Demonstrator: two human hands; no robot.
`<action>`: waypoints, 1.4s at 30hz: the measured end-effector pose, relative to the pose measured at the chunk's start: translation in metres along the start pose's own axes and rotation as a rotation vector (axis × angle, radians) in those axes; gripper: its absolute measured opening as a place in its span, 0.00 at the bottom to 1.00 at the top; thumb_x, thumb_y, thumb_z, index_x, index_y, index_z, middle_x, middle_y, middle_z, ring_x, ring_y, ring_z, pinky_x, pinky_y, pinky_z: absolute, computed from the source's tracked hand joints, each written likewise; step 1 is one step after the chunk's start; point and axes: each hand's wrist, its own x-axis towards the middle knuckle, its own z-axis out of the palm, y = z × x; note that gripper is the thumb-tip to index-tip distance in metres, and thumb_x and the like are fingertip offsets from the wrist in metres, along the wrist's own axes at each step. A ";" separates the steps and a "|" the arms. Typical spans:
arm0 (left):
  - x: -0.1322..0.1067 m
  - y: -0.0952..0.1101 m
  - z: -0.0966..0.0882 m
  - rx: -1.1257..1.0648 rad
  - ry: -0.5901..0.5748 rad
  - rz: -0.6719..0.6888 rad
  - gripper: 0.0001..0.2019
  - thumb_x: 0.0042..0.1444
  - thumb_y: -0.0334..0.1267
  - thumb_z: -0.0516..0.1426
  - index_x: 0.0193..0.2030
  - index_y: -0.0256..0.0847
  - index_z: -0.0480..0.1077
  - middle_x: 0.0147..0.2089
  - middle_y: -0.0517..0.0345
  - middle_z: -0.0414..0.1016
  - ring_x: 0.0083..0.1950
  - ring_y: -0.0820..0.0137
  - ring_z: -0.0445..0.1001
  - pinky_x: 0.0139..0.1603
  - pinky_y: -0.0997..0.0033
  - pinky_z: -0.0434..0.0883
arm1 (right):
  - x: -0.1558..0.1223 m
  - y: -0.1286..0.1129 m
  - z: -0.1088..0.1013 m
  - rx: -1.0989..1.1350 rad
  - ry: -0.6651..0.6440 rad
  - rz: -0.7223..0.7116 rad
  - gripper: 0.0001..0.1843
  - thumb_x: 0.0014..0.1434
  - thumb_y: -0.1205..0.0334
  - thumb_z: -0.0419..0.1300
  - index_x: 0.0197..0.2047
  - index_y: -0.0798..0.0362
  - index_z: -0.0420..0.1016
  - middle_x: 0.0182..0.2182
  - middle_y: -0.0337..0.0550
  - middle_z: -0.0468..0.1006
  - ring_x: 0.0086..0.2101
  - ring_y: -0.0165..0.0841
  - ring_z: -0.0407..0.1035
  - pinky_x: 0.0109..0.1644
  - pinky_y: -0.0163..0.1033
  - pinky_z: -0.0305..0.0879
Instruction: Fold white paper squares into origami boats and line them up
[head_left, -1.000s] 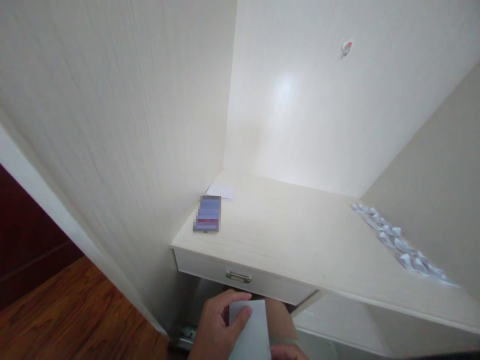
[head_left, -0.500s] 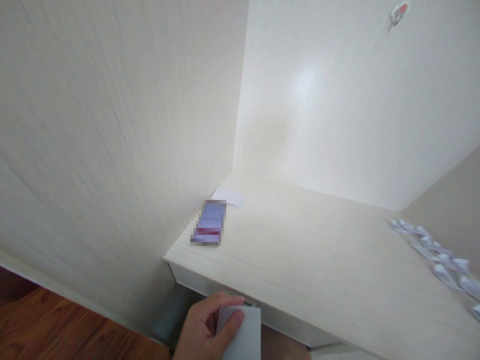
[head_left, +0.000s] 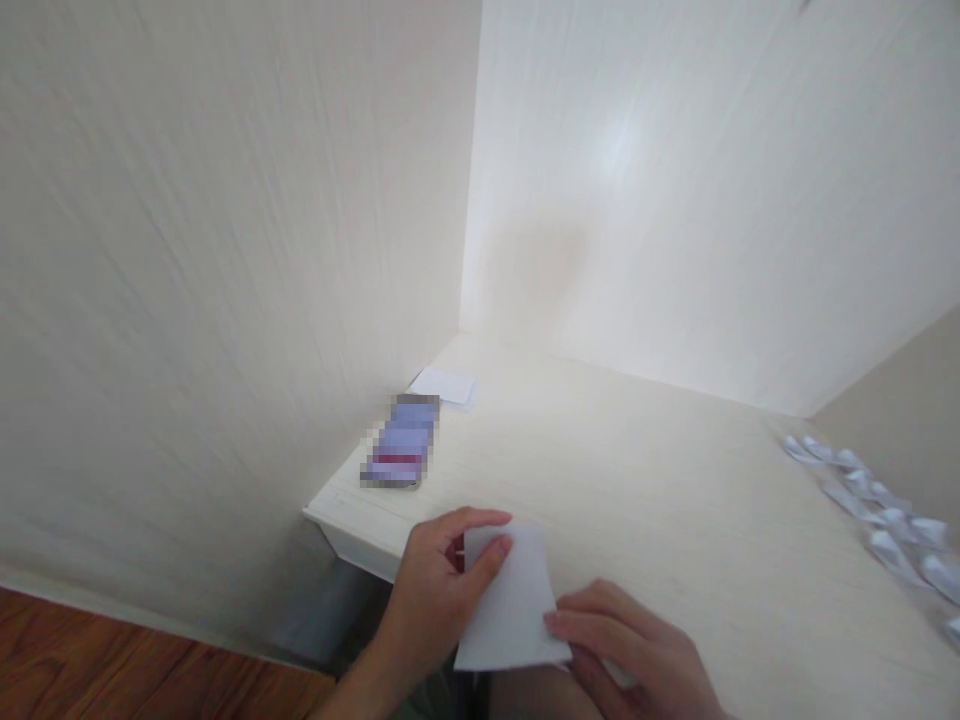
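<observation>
At the pale desk (head_left: 615,450), the left hand (head_left: 439,575) and right hand (head_left: 641,645) pinch white, four-sided, seemingly blank paper (head_left: 511,610).

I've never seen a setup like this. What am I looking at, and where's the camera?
There is no machine here: these are a person's bare hands, seen from a camera worn on the head, looking forward and down. The left hand holds a piece of white paper, thumb on top; the right hand pinches its right edge. On the pale desktop, at left, lie a pixelated oblong thing, perhaps a phone, and flat white paper behind it. Small white pieces line the right.
</observation>
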 end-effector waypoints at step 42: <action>0.038 0.005 0.019 -0.097 0.149 0.123 0.22 0.45 0.39 0.73 0.49 0.40 0.81 0.36 0.55 0.83 0.37 0.64 0.80 0.38 0.67 0.77 | 0.109 0.055 -0.020 0.555 -0.097 0.195 0.15 0.51 0.51 0.72 0.30 0.54 0.78 0.27 0.41 0.81 0.27 0.31 0.77 0.35 0.38 0.75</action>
